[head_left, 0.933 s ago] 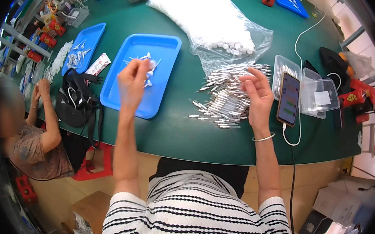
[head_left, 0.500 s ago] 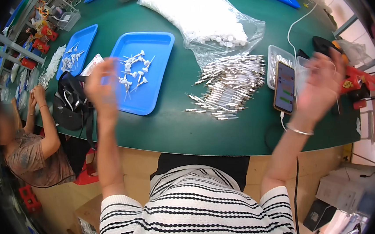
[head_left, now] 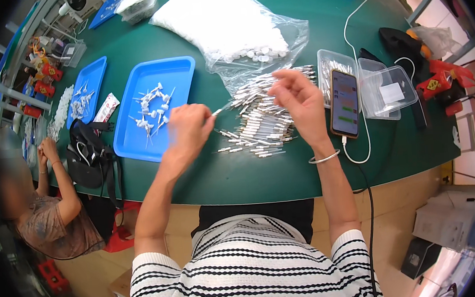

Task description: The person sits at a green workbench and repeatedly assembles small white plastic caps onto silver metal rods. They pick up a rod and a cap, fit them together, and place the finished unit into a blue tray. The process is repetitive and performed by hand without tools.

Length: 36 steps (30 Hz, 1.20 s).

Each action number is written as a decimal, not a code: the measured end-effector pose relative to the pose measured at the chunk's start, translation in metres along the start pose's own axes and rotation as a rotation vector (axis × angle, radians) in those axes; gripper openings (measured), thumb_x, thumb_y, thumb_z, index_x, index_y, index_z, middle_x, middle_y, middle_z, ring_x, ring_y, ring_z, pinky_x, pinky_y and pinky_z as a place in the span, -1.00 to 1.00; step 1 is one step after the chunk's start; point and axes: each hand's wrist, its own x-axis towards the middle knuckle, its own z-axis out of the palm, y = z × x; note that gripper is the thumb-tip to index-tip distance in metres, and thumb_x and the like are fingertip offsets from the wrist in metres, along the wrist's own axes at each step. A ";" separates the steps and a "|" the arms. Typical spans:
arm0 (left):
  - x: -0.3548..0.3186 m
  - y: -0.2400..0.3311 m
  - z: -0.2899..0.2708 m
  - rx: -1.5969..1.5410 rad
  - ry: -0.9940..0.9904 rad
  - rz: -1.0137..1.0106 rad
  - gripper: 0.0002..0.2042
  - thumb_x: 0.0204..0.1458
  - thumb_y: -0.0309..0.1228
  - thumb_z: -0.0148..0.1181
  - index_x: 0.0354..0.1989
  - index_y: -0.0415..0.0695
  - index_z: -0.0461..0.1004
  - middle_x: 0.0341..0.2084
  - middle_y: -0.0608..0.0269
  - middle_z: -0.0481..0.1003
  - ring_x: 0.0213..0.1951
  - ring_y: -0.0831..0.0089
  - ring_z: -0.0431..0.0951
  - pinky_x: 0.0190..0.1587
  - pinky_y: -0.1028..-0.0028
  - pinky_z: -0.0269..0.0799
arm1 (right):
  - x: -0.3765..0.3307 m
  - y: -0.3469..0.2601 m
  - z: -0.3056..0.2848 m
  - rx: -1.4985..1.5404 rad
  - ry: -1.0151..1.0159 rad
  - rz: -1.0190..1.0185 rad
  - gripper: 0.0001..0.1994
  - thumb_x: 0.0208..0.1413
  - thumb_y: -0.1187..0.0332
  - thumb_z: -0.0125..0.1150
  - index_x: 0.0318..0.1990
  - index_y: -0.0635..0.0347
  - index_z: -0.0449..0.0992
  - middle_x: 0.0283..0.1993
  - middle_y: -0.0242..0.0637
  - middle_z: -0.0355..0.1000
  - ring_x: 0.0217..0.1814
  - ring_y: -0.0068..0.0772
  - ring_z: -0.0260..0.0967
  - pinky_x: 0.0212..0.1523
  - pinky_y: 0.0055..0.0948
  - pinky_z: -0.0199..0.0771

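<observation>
My left hand (head_left: 189,131) is just right of a blue tray (head_left: 127,139), thumb and forefinger pinched on a thin white-tipped tube (head_left: 218,111). The tube points toward a heap of similar slim, clear-and-white tubes (head_left: 266,125) on the table. Above the heap's right side hovers my right hand (head_left: 302,105), fingers apart and slightly curled, with nothing visible in them. Several white pieces with thin needle-like stems (head_left: 157,102) lie loose in the blue tray. Behind the heap, a large clear plastic bag (head_left: 222,24) spills small white caps (head_left: 260,53).
A phone (head_left: 344,104) on a white cable leans against a clear box (head_left: 326,57) of tubes. Clear lids (head_left: 395,94) lie beside it. Left are a second blue tray (head_left: 96,70), a black bag (head_left: 90,160) and a seated co-worker (head_left: 52,202). The green table (head_left: 240,182) ends before me.
Both hands have moved inward: the left from over the tray's left side to its right, the right from beyond the phone to the heap. A tube now shows in my left fingers.
</observation>
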 end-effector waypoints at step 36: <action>0.164 0.000 0.106 0.150 0.025 0.283 -0.83 -0.06 -0.57 0.11 -0.25 -0.19 0.46 -0.43 0.08 0.47 -0.22 0.16 0.50 -0.25 0.25 0.45 | 0.000 0.031 -0.023 0.420 0.177 0.086 -0.97 -0.01 0.54 0.03 -0.43 0.24 0.33 -0.49 -0.35 0.33 -0.60 -0.69 0.22 -0.66 -0.67 0.24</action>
